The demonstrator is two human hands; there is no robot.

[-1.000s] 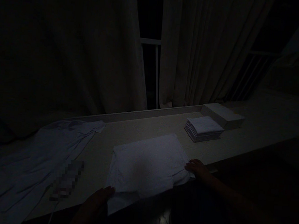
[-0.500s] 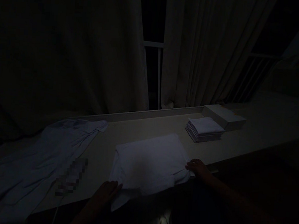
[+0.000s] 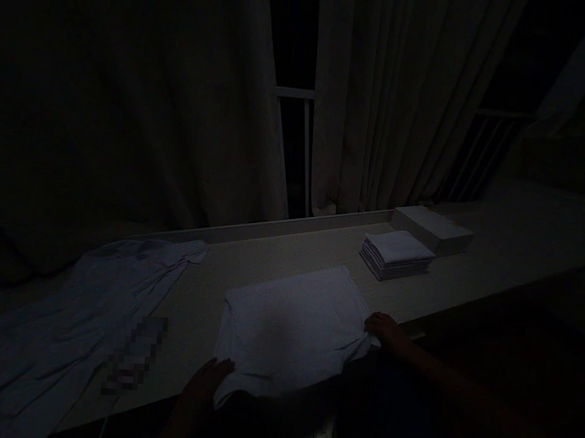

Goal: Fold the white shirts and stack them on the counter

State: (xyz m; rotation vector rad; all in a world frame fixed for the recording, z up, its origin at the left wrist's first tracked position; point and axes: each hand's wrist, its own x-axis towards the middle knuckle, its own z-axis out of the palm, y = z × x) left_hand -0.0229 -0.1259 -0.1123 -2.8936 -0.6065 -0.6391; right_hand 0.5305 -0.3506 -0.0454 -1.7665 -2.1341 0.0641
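Observation:
A partly folded white cloth (image 3: 290, 325) lies in the middle of the table, its near edge hanging over the front. My left hand (image 3: 210, 377) is closed on its near left corner. On the near right side, my right hand (image 3: 383, 329) pinches the bunched edge, and creases run inward from those fingers. The room is dark, so the finger details are faint.
A neat stack of folded white cloths (image 3: 397, 253) sits to the right, with a white box (image 3: 432, 229) behind it. Loose, crumpled white cloth (image 3: 85, 311) spreads over the left. A blurred-out object (image 3: 137, 355) with a cable lies beside it. Curtains (image 3: 360, 104) hang behind the table (image 3: 264, 260).
The cloth's near edge has shifted and hangs a little differently between my hands. My left hand is slightly lower. The whole view has moved a little.

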